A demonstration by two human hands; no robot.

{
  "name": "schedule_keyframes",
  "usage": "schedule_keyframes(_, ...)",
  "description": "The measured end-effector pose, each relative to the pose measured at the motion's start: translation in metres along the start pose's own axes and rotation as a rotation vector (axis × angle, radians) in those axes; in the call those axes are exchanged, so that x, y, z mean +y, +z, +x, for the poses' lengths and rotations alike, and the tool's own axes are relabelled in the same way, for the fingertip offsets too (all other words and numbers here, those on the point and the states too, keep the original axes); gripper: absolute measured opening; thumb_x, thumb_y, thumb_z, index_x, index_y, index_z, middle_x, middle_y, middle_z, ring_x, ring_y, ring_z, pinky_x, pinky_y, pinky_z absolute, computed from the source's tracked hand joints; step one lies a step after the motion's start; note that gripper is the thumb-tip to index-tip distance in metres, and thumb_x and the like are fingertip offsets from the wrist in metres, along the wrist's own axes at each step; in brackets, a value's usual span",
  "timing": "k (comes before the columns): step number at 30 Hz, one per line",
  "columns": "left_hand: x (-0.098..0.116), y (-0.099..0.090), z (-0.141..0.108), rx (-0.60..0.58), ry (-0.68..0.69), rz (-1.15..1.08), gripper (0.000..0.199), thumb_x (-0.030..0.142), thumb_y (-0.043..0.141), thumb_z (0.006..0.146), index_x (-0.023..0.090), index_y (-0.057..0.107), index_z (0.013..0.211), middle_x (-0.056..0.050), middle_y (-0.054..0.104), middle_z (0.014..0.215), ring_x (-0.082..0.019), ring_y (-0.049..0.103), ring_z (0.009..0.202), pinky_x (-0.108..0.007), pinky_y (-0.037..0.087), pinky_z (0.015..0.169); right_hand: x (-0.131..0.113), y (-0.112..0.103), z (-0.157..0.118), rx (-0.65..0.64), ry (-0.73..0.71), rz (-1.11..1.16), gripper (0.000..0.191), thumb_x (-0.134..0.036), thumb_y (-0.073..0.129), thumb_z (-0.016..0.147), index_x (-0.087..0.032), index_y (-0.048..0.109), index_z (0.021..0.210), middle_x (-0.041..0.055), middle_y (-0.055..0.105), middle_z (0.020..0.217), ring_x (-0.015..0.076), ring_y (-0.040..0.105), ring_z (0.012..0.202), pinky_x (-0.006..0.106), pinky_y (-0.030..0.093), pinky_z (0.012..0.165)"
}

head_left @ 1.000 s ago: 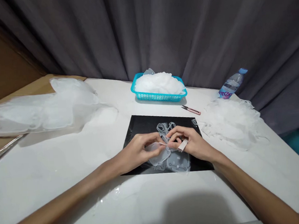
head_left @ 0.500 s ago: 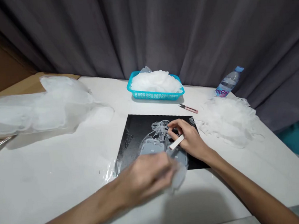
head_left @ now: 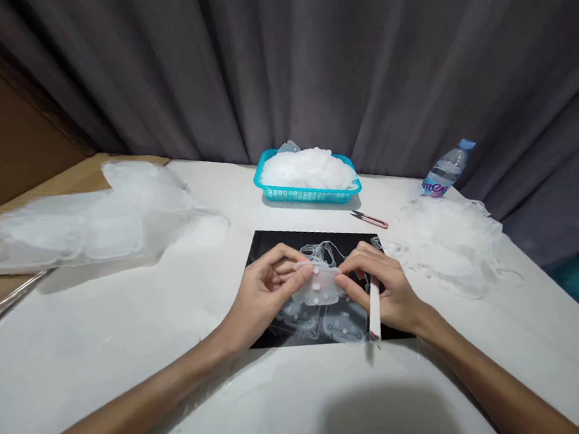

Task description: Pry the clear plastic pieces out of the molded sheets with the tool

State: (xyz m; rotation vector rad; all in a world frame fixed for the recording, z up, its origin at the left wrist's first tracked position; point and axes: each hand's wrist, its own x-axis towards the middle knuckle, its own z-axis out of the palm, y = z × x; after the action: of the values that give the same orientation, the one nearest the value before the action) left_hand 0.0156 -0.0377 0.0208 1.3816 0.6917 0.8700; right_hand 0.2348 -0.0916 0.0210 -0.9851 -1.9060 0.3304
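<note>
Between both hands is a small translucent plate-like piece (head_left: 317,290) with rounded corners and small pale spots. My left hand (head_left: 277,278) pinches its upper left corner between thumb and fingers. At its right edge, my right hand (head_left: 382,280) pinches it with thumb and index finger. The same hand also keeps a slim white stick-like tool (head_left: 374,307) in its palm, pointing toward me with a dark end. Below lies a black mat (head_left: 266,242) bearing more translucent pieces (head_left: 345,323) and thin clear trimmings (head_left: 327,249).
A blue basket (head_left: 308,195) heaped with white translucent pieces stands at the back. Pink-handled thread snips (head_left: 370,220) lie beyond the mat. Clear scraps (head_left: 452,244) are piled at right near a water bottle (head_left: 444,171). A filled plastic bag (head_left: 114,217) rests at left.
My left hand has come up from the near side to the mat, bringing the translucent piece. My right hand now grips its edge too, and the white tool has swung to point toward me.
</note>
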Motion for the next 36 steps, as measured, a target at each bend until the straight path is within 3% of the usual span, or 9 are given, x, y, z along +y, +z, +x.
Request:
schedule_keyframes(3,-0.003,0.001,-0.002,0.026,0.075,0.030,0.018,0.033,0.076,0.094,0.018,0.067,0.092,0.001,0.072,0.074,-0.012,0.069,0.069,-0.018,0.053,0.063,0.001,0.001,0.000,0.057,-0.069,-0.028,0.009,-0.011,0.065,0.098,-0.021,0.065,0.096,0.0022,0.068,0.080,0.0169,0.052,0.072,0.034,0.045,0.068)
schedule_keyframes(9,-0.005,0.002,-0.011,0.122,0.314,0.220,0.003,0.023,0.075,0.095,0.020,0.075,0.094,-0.002,0.076,0.091,-0.013,0.073,0.084,-0.019,0.058,0.076,0.001,0.001,-0.001,0.124,-0.181,-0.106,0.021,-0.003,0.067,0.094,-0.020,0.067,0.106,0.0048,0.074,0.088,0.0178,0.060,0.075,0.035,0.047,0.069)
schedule_keyframes(15,-0.008,0.000,-0.009,0.112,0.318,0.243,0.001,0.022,0.074,0.095,0.020,0.074,0.095,-0.001,0.074,0.090,-0.011,0.072,0.083,-0.017,0.058,0.075,0.003,0.003,-0.002,0.119,-0.197,-0.118,0.022,-0.002,0.068,0.093,-0.019,0.067,0.107,0.0052,0.074,0.088,0.0174,0.060,0.075,0.034,0.047,0.068)
schedule_keyframes(17,-0.010,0.000,-0.007,0.107,0.295,0.182,0.005,0.021,0.075,0.095,0.021,0.071,0.098,0.000,0.072,0.089,-0.010,0.071,0.082,-0.016,0.058,0.074,0.004,0.005,-0.004,0.135,-0.145,-0.087,0.019,-0.005,0.067,0.094,-0.020,0.067,0.105,0.0038,0.072,0.085,0.0167,0.057,0.073,0.033,0.046,0.066)
schedule_keyframes(20,-0.010,0.001,-0.004,0.079,0.257,0.073,0.020,0.020,0.077,0.092,0.022,0.064,0.107,0.002,0.073,0.086,-0.011,0.072,0.080,-0.017,0.060,0.073,0.007,0.010,-0.008,0.191,0.063,0.025,0.010,-0.013,0.065,0.099,-0.022,0.068,0.101,0.0008,0.064,0.080,0.0147,0.054,0.068,0.030,0.045,0.060)
schedule_keyframes(24,-0.009,0.002,-0.003,0.090,0.246,0.047,0.026,0.018,0.080,0.090,0.022,0.061,0.107,0.003,0.074,0.080,-0.010,0.073,0.076,-0.016,0.060,0.072,0.010,0.014,-0.011,0.197,0.274,0.197,0.007,-0.024,0.064,0.102,-0.023,0.070,0.099,-0.0004,0.063,0.078,0.0141,0.060,0.067,0.028,0.048,0.060)
schedule_keyframes(30,-0.011,0.001,-0.006,0.131,0.287,0.128,0.026,0.018,0.080,0.090,0.022,0.061,0.107,0.003,0.077,0.081,-0.012,0.076,0.079,-0.018,0.061,0.076,0.014,0.016,-0.011,0.204,0.298,0.245,0.013,-0.027,0.067,0.101,-0.026,0.068,0.114,0.0009,0.070,0.090,0.0144,0.066,0.074,0.028,0.049,0.066)
schedule_keyframes(36,-0.012,0.000,-0.011,0.199,0.423,0.304,0.027,0.014,0.080,0.089,0.023,0.064,0.110,0.003,0.076,0.083,-0.012,0.075,0.077,-0.019,0.061,0.075,0.016,0.017,-0.013,0.143,0.347,0.210,0.009,-0.033,0.064,0.103,-0.026,0.066,0.107,0.0014,0.064,0.091,0.0157,0.060,0.076,0.030,0.048,0.069)
